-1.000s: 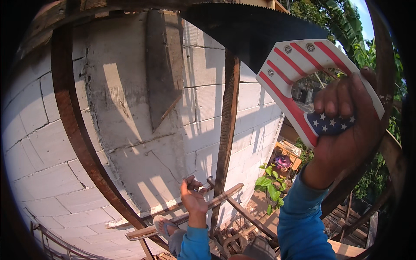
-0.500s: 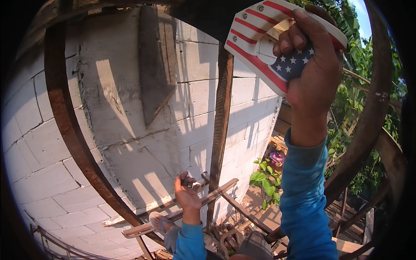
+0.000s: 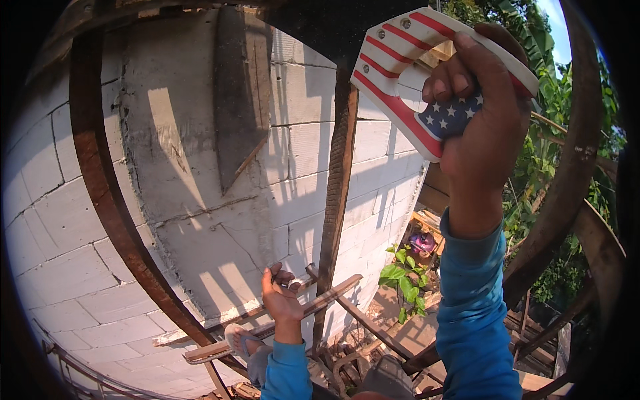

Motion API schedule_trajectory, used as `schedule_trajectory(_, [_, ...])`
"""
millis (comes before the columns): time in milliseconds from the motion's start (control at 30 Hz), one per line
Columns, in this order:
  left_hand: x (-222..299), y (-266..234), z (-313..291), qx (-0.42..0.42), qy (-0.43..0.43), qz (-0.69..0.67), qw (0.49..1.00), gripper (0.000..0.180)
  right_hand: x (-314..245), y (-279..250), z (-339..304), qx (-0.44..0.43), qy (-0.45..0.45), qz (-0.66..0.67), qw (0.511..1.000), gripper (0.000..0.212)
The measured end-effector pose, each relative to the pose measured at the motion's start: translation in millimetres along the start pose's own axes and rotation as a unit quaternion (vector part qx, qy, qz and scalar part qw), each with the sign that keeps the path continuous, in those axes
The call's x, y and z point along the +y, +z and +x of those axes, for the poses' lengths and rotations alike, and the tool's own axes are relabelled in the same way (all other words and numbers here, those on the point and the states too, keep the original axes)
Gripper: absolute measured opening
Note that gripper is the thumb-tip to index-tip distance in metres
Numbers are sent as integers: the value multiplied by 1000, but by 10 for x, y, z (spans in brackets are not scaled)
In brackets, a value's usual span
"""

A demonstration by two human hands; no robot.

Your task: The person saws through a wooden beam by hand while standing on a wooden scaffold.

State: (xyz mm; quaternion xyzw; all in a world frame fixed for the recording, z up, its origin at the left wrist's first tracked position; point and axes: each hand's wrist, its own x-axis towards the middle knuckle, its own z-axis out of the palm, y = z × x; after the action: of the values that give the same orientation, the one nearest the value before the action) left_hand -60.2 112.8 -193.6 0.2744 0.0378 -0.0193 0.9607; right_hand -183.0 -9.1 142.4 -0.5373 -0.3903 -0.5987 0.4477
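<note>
At the upper right, my right hand is wrapped round the handle of a handsaw. The handle is white with red stripes, and white stars on a blue patch. Its dark blade runs off toward the upper left and is cut off by the top of the picture. Low in the middle, my left hand is raised in front of the block wall, its fingers curled in. Whatever lies between those fingers is too small to make out. Beside this hand pass the wooden battens of a scaffold.
A pale block wall fills the left and middle. Upright timber posts stand in front of it, one on the left and one in the middle. My sandalled foot rests on a batten. Green plants and loose timber lie below.
My right hand and the saw have come down a little, and the blade has dropped with them. The left hand stays curled in nearly the same place; the whole view has shifted slightly.
</note>
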Motion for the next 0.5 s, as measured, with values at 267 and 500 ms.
schedule_trajectory(267, [-112,44,11,-13,-12,-14,1000,33,170,-42,63,-1,-55,-33,998,19])
schedule_trajectory(500, [-72,86,16,-4,-18,-31,999,33,-492,-216,-204,10,57,119,991,21])
